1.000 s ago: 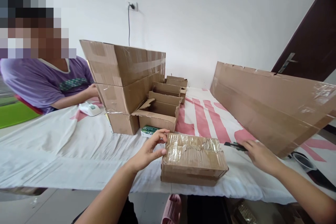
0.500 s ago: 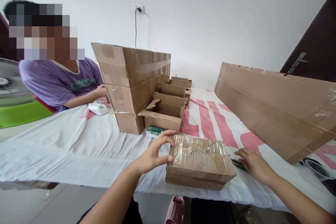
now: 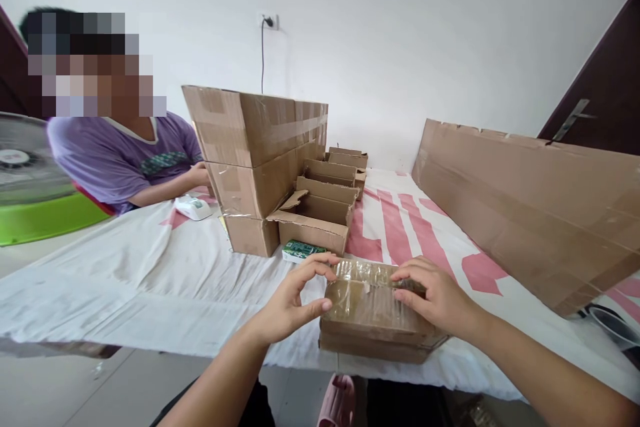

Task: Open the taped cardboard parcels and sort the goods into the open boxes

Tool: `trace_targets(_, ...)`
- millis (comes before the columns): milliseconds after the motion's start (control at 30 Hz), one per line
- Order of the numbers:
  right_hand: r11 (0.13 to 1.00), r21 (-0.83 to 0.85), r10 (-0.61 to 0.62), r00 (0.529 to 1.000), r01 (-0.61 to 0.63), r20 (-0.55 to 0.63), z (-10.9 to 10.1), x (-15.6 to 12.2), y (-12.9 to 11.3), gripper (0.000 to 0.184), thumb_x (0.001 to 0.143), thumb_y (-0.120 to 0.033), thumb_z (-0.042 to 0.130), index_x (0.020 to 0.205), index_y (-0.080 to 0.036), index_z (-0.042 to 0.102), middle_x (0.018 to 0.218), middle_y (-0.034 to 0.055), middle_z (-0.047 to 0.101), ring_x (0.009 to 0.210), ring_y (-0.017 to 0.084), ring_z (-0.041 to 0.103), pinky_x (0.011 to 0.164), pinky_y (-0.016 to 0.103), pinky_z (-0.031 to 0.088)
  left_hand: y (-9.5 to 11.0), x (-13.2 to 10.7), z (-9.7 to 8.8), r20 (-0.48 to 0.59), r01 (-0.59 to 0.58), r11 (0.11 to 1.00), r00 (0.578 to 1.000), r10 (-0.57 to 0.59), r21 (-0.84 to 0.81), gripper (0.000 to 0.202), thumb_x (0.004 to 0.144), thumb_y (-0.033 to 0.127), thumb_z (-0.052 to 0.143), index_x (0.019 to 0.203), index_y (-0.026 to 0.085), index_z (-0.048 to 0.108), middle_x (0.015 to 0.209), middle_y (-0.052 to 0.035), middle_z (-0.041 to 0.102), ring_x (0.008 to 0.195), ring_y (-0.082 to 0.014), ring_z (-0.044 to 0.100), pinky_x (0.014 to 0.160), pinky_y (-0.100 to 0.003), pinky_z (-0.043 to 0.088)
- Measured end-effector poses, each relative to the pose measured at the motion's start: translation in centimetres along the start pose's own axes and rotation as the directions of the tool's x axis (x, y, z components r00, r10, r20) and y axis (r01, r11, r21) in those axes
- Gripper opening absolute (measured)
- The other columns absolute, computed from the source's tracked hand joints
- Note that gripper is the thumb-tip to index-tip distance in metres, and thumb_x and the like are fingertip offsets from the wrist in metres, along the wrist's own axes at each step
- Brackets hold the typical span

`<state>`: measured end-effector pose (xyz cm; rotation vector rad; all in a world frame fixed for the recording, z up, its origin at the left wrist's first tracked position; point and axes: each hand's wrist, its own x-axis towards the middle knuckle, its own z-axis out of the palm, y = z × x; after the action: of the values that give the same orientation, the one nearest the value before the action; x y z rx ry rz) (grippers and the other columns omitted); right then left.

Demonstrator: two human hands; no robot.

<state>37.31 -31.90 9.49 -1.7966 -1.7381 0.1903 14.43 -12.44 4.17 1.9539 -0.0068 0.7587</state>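
A small taped cardboard box [image 3: 373, 317] lies near the front edge of the cloth-covered table [image 3: 150, 280]. My left hand [image 3: 295, 297] grips its left end, thumb on the side and fingers curled over the top corner. My right hand [image 3: 435, 297] rests on the box's top right part with fingers curled on the tape. Whether the dark cutter is under that hand is hidden.
Stacked large cartons [image 3: 255, 160] and several small open boxes [image 3: 320, 213] stand mid-table. A small green packet [image 3: 300, 250] lies before them. A long flat carton [image 3: 535, 200] leans at the right. A person in a purple shirt [image 3: 125, 153] sits at the left beside a white device [image 3: 193, 208].
My right hand moved left from the table beside the box, where it was at a dark cutter, onto the box's top. The left hand kept its hold on the box's left end.
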Motion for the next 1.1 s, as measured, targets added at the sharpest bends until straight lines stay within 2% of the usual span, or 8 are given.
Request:
trace_targets(133, 0.977, 0.122, 0.154, 0.975, -0.174, 0.158, -1.0, 1.5, -0.3, 0.029, 0.093, -0.044, 0.049, 0.095, -0.021, 0.067, 0.094, 0.0047, 0.07, 0.086, 0.019, 0.063, 0.076, 0.034, 0.049, 0.8, -0.5, 0.1, 0.032, -0.037, 0.991, 0.999, 0.042, -0.128, 0.026, 0.087, 0.04, 0.067, 0.105, 0.022, 0.061, 0.11, -0.0072, 0.064, 0.108, -0.0229, 0.059, 0.094, -0.036, 0.042)
trace_targets(267, 0.964, 0.106, 0.225, 0.962, -0.243, 0.153, -1.9, 2.3, -0.2, 0.022, 0.09, -0.038, 0.054, 0.095, -0.021, 0.067, 0.093, 0.0031, 0.069, 0.08, 0.017, 0.062, 0.071, 0.03, 0.048, 2.4, -0.8, 0.2, 0.16, -0.059, 0.963, 0.982, 0.104, -0.263, 0.025, 0.089, 0.04, 0.063, 0.101, 0.018, 0.063, 0.097, -0.009, 0.07, 0.093, -0.0219, 0.064, 0.083, -0.035, 0.048)
trace_targets(367, 0.983, -0.022, 0.184, 0.972, -0.183, 0.148, -1.4, 2.4, -0.5, 0.014, 0.08, -0.023, 0.066, 0.094, -0.022, 0.067, 0.099, 0.0033, 0.068, 0.088, 0.019, 0.061, 0.078, 0.032, 0.048, 3.6, -0.7, 0.6, 0.265, -0.075, 0.988, 0.958, 0.11, -0.138, 0.024, 0.09, 0.04, 0.063, 0.095, 0.017, 0.067, 0.088, -0.0092, 0.073, 0.086, -0.0209, 0.064, 0.081, -0.034, 0.049)
trace_targets(500, 0.996, -0.09, 0.032, 0.984, -0.016, 0.175, 0.1, 2.1, -1.1, 0.034, 0.069, -0.019, 0.081, 0.099, -0.021, 0.065, 0.108, 0.0053, 0.064, 0.103, 0.022, 0.057, 0.09, 0.036, 0.046, 4.3, -0.4, 1.5, 0.306, -0.172, 0.979, 0.943, 0.132, 0.107, 0.012, 0.086, 0.031, 0.068, 0.087, 0.019, 0.067, 0.081, -0.0055, 0.072, 0.079, -0.0176, 0.063, 0.08, -0.033, 0.047)
trace_targets(633, 0.986, -0.151, -0.056, 0.99, 0.076, 0.132, 1.5, 1.8, -0.9, 0.019, 0.078, -0.018, 0.073, 0.093, -0.02, 0.061, 0.105, 0.0054, 0.064, 0.1, 0.023, 0.056, 0.087, 0.038, 0.046, 4.2, -0.3, 2.0, 0.29, -0.223, 0.951, 0.944, 0.156, 0.215, 0.007, 0.087, 0.026, 0.067, 0.086, 0.019, 0.064, 0.078, -0.0027, 0.068, 0.08, -0.0169, 0.061, 0.079, -0.032, 0.047)
trace_targets(767, 0.976, -0.181, -0.113, 0.991, 0.124, 0.073, 2.2, 1.8, -0.2, 0.011, 0.089, -0.012, 0.054, 0.083, -0.021, 0.056, 0.094, 0.0037, 0.064, 0.092, 0.021, 0.056, 0.083, 0.038, 0.046, 3.5, -0.2, 1.9, 0.222, -0.201, 0.899, 0.968, 0.121, 0.388, 0.022, 0.085, 0.039, 0.068, 0.094, 0.019, 0.064, 0.103, -0.0091, 0.065, 0.103, -0.0248, 0.058, 0.091, -0.04, 0.047)
trace_targets(900, 0.977, -0.164, -0.131, 0.991, 0.135, 0.031, 2.6, 1.7, 0.2, 0.013, 0.09, -0.011, 0.049, 0.083, -0.022, 0.053, 0.096, 0.0044, 0.064, 0.093, 0.021, 0.057, 0.083, 0.039, 0.047, 2.5, -0.1, 1.7, 0.178, -0.123, 0.79, 0.984, 0.018, 0.601, 0.037, 0.084, 0.053, 0.064, 0.103, 0.021, 0.065, 0.139, -0.0138, 0.049, 0.139, -0.0386, 0.032, 0.111, -0.059, 0.028)
trace_targets(1100, 0.988, -0.104, -0.119, 0.992, 0.115, -0.035, 2.9, 1.1, 0.4, 0.014, 0.089, -0.01, 0.048, 0.081, -0.022, 0.05, 0.101, 0.0059, 0.065, 0.099, 0.022, 0.059, 0.086, 0.042, 0.047, 1.8, 0.0, 1.7, 0.231, -0.064, 0.787, 0.967, -0.102, 0.614, 0.049, 0.084, 0.055, 0.062, 0.122, 0.024, 0.061, 0.152, -0.0121, 0.039, 0.146, -0.0382, 0.024, 0.115, -0.059, 0.027)
